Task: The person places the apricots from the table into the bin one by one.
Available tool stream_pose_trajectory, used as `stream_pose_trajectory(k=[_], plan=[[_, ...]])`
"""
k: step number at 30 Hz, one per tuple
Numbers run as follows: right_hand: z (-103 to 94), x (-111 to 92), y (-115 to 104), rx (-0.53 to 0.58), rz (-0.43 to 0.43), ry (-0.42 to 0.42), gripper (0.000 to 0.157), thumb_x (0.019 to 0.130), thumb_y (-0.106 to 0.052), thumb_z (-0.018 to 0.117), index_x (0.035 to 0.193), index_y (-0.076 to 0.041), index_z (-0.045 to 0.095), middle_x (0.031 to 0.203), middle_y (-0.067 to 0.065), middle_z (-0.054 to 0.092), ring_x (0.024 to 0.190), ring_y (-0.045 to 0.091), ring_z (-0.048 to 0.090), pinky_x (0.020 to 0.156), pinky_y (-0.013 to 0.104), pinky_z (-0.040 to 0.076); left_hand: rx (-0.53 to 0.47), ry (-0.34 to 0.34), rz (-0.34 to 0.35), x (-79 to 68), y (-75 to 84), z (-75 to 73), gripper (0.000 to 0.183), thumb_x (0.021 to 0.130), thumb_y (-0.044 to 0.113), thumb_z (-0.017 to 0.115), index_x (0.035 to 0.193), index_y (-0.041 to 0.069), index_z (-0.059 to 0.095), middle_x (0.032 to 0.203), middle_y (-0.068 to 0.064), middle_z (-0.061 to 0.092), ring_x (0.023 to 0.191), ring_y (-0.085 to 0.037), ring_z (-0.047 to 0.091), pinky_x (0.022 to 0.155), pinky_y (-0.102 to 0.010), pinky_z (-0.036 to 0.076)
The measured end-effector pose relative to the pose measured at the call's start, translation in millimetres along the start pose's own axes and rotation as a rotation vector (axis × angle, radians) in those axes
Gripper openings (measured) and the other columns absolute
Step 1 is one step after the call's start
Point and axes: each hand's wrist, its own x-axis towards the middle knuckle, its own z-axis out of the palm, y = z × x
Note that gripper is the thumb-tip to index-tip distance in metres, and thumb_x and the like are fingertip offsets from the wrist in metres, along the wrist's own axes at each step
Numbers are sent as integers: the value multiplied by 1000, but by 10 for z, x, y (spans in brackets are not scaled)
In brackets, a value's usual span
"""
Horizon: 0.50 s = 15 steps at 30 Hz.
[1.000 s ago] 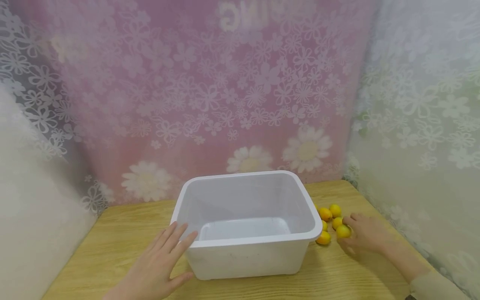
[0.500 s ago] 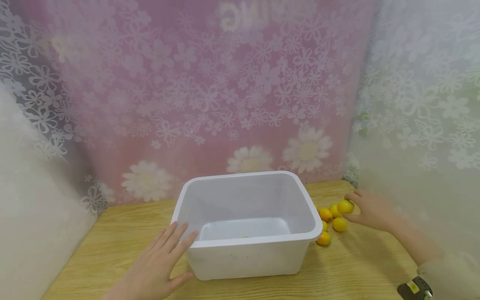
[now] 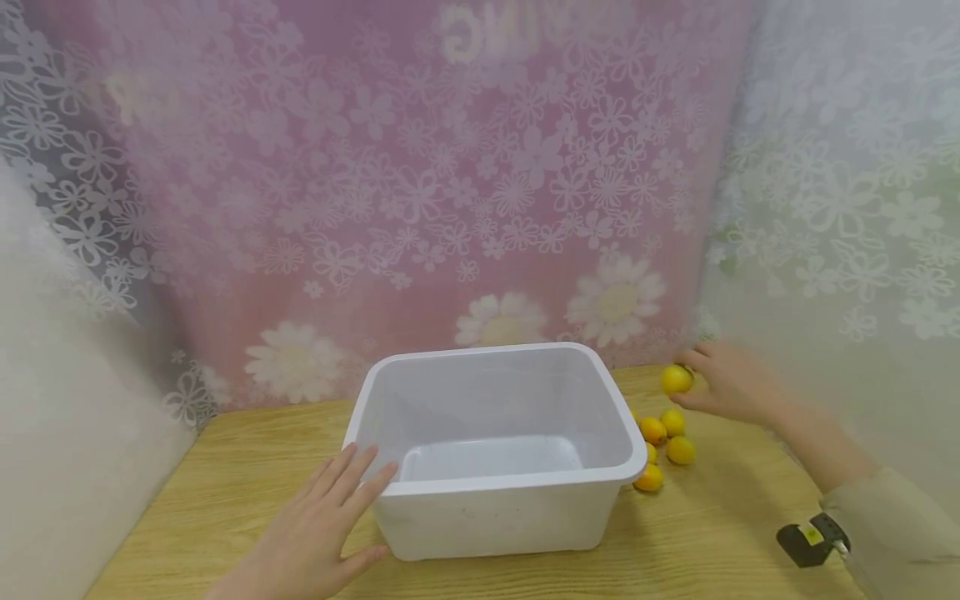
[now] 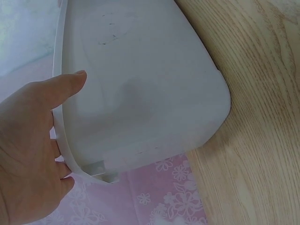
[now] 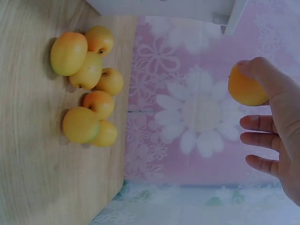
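In the head view my right hand (image 3: 731, 383) pinches a small yellow-orange fruit (image 3: 677, 379), apricot-like, between thumb and fingers, raised above the table's back right. The right wrist view shows the thumb over this fruit (image 5: 247, 86), with the other fingers loosely extended. Several similar fruits (image 3: 681, 450) lie grouped on the table beside a large white plastic tub (image 3: 491, 521). My left hand (image 3: 315, 517) rests with spread, nearly straight fingers at the tub's near left corner. In the left wrist view its thumb (image 4: 70, 86) lies along the tub's outer wall, with the other fingers partly hidden behind the rim.
The wooden table (image 3: 247, 467) meets a pink flowered backdrop (image 3: 420, 208) behind the tub and pale flowered panels at both sides. The tub's right wall hides part of the fruit group. A small black device (image 3: 806, 542) sits at the right wrist.
My right hand has taken a fruit from the group and lifted it up and back. A yellow sliver inside the tub showed briefly half a second ago. The left hand stays put.
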Motion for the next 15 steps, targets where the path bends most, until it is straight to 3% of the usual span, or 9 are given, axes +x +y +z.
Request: stream_pose_trajectory(k=[9,15], plan=[[-137,203,-87,8,-6,-7,37,73,-32,76,97,-7,63,85,3,57,67,18,52,56,35,47,19,37,17,-2,-4,26,80,73,49,70,138,10,43,139,-17,43,125,-37,40,109,-22,-7],[-199,351,-151,21,-38,14,38,74,-32,75,101,-7,63,92,7,61,71,21,56,60,39,50,14,42,16,-8,-12,41,78,79,53,64,141,12,39,142,-16,39,127,-37,38,110,-22,-6]])
